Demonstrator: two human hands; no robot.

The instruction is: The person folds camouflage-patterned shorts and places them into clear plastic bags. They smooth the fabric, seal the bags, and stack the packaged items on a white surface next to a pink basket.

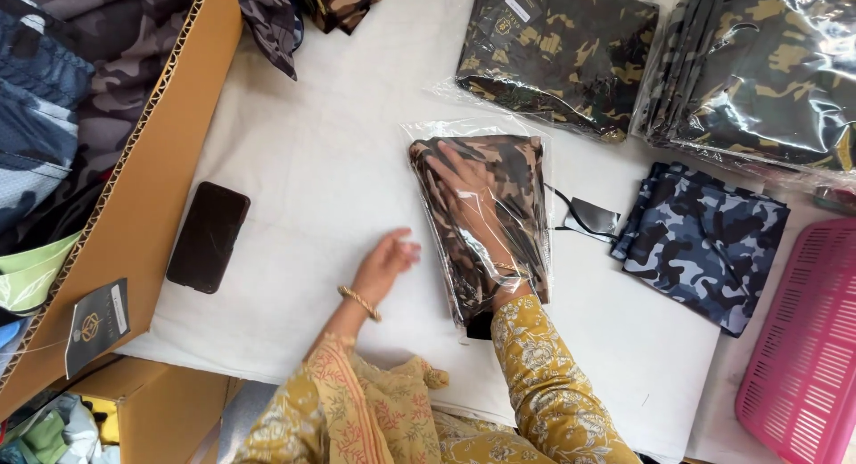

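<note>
1. Fingers [446, 164] of our right hand [473, 197] lie spread and flat inside the clear plastic bag [477, 130], pressed on the brown camouflage garment [513, 174] that sits within it; they clamp nothing.
2. Our left hand [385, 261] hovers just at nine o'clock of the bag, its fingers loosely together and blurred, holding nothing.
3. We judge the step in hand to be seating the folded garment deep in the bag. The next move calls for drawing the right hand out toward six o'clock without dragging the cloth, while the left pins the bag's edge.
4. The bag lies at the middle of the white table cover [339, 152], its mouth toward us.
5. At twelve and one o'clock rest bagged green camouflage packs [557, 49], and a taller stack [758, 72] just beside them.
6. At three o'clock lie blue camouflage pieces [704, 241], unbagged, with a black tag [593, 219] between them and the bag.
7. A pink plastic basket [802, 357] sits at four o'clock.
8. At nine o'clock a dark phone [208, 237] lies flat, near a cardboard box [152, 188] full of clothes.
</note>
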